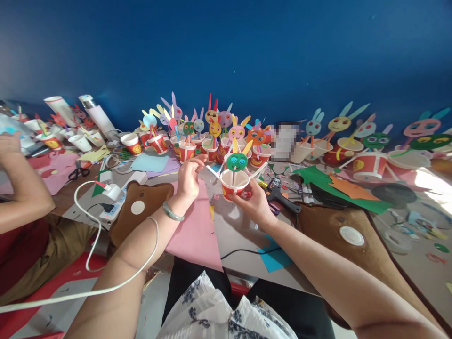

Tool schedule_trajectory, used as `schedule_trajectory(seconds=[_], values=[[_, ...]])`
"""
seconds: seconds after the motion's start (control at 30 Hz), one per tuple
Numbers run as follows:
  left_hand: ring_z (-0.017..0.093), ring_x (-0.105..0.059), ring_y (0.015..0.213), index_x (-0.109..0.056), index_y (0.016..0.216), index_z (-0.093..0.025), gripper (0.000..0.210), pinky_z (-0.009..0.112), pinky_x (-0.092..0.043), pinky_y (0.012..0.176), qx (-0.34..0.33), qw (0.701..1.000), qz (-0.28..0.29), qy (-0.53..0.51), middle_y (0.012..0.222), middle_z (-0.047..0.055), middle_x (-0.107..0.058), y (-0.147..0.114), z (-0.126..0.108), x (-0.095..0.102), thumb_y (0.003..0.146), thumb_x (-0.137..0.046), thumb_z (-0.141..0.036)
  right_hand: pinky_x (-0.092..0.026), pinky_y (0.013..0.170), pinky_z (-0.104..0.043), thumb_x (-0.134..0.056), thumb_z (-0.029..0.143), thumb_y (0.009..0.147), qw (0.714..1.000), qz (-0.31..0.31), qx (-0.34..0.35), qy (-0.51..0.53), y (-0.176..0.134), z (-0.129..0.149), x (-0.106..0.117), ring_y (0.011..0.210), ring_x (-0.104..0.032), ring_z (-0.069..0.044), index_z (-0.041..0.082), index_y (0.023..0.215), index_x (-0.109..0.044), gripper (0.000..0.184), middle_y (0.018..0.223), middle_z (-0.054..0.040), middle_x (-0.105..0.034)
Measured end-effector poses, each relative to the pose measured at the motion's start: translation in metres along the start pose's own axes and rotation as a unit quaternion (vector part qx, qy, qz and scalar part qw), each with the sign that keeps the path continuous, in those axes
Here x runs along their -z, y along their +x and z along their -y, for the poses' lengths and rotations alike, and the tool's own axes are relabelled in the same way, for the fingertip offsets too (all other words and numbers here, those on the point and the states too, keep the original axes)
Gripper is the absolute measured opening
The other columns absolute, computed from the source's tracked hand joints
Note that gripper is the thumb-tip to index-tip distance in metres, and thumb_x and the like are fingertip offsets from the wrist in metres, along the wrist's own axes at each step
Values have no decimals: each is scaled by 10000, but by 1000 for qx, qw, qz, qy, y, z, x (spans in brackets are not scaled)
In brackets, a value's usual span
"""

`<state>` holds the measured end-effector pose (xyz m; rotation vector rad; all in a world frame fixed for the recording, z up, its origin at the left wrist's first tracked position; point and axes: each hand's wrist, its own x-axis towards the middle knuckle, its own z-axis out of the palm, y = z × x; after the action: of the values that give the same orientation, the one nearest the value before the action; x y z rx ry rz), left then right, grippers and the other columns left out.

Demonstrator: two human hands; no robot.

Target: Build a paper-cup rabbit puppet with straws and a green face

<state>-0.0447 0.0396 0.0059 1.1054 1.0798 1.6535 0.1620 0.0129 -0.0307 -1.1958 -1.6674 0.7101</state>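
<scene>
In the middle of the table, my right hand [257, 205] is closed round the side of a red and white paper cup [234, 182]. A green paper rabbit face [237, 162] with yellow ears stands up from the cup on a stalk. White paper strips stick out from both sides of the cup like arms. My left hand [190, 178] is raised to the left of the cup, fingers loosely bent, close to the end of the left white strip [213, 173]. Nothing shows in its grasp. A pink paper sheet [196, 230] lies under my left forearm.
Several finished rabbit cups [210, 149] line the blue wall. To the right lie a black glue gun [282, 195], green paper [339, 188] and a brown cushion [328, 230]. At left are a power strip [115, 207], scissors [78, 173] and a co-worker's arm [26, 193]. A white cable crosses my left forearm.
</scene>
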Motion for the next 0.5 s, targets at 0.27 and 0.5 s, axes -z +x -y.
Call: schedule_trajectory(seconds=[0.27,0.5], values=[[235,-647,1163,-741,1007,-212,380,382,-469,1037,-112,991,-1,76,1151,88,-736,-7,-6,0,811,-715,-537,-487,681,-346,-779,478,731,999,22,2,-37,-6,10,0,726,-594,-198,208,930,-602,379,800,-24,-668],[269,-598,1248,-783,917,-210,275,434,-451,1098,-146,975,75,147,1237,112,-689,-8,-4,1,791,-775,-455,-478,647,-341,-778,489,757,999,36,20,-34,-10,9,-4,651,-554,-177,211,925,-604,369,714,5,-631]])
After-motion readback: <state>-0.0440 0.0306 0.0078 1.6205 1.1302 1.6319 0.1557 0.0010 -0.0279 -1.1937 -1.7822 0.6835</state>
